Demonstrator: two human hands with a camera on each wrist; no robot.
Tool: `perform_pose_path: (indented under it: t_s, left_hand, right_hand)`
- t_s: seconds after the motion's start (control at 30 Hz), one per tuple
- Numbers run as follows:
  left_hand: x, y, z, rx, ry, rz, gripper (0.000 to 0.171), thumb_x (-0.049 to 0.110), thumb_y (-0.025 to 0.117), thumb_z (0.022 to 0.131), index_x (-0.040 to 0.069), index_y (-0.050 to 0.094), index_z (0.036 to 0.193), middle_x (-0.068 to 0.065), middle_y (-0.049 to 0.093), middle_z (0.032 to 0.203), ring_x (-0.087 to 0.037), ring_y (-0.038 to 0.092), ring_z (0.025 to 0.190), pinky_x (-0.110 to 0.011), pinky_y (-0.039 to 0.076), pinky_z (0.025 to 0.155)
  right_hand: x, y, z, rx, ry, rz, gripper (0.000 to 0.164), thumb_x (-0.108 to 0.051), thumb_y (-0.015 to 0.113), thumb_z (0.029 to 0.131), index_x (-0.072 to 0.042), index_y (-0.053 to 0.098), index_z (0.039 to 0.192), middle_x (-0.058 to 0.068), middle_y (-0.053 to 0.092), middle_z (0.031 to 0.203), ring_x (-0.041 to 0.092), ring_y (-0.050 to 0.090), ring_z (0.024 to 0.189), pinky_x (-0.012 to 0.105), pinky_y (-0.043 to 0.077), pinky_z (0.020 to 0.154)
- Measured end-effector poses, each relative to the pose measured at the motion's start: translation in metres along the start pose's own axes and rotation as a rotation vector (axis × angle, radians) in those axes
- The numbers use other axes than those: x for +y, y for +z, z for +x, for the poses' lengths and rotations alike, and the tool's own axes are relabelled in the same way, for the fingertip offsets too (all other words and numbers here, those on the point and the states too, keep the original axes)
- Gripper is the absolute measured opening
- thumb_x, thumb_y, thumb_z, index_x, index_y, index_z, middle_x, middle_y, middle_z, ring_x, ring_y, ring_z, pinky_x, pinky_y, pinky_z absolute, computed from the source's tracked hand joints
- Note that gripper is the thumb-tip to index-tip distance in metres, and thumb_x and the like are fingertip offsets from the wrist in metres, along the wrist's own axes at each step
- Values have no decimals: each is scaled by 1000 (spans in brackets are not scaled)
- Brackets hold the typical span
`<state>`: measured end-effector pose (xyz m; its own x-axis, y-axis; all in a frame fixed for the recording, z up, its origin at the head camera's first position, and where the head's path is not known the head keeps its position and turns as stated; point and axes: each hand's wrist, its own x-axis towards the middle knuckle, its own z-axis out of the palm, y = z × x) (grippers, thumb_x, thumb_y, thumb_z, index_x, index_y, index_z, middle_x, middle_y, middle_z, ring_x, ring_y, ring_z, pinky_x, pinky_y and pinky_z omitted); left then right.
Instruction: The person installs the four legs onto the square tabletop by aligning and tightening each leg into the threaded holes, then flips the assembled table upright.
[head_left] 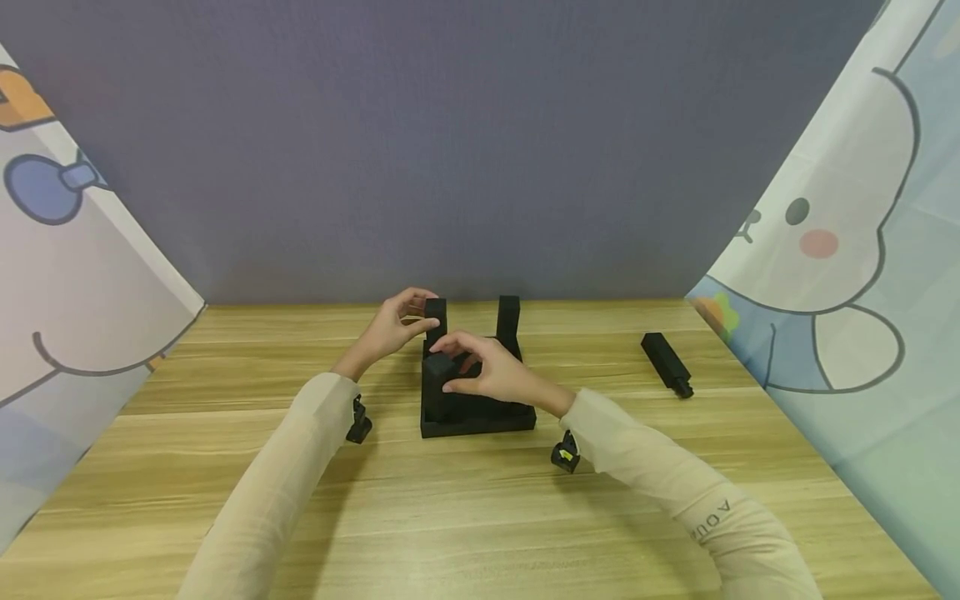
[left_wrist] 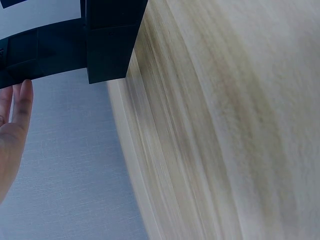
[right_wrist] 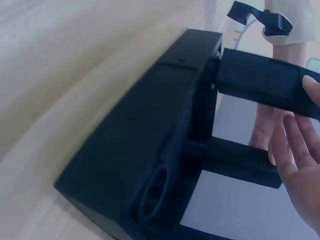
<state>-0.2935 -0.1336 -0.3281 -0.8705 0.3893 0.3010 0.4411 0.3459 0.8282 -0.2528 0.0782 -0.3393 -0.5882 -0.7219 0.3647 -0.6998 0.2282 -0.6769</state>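
Cream sleeves [head_left: 285,468], dark lettering [head_left: 712,519], black cameras [head_left: 360,427]

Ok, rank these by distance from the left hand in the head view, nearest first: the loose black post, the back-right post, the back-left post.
1. Back-left post: at the fingertips of the left hand.
2. Back-right post: upright, across to the right.
3. Loose black post: lying on the table, far right.

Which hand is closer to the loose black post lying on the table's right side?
Right. The right hand holds the near-left post of the black base, well left of the loose post; the left hand is farther left, at the far-left post.
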Motion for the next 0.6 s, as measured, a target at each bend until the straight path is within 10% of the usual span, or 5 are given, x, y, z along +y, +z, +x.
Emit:
perform_pose_path:
  t_s: [0.27,0.6]
  left_hand:
    - [-1,-1,1,-6,-20,-1,39,7,62,87,0,49,123,-22,54,114,-36,54,105,-48,47,86]
    - [-2,0,1,-9,-18,-1,39,7,61,87,0,49,123,-22,54,114,-37,54,106,-49,47,88]
  right_hand:
    - [-1,-7,3,-79,-8,52,45,-8,70,80,-8,52,121,10,57,115,20,56,104,34,54,77]
    - [-19,1,-2,21,81,79,45,-4,73,76,-1,52,116,16,58,104,30,58,92,42,53,75]
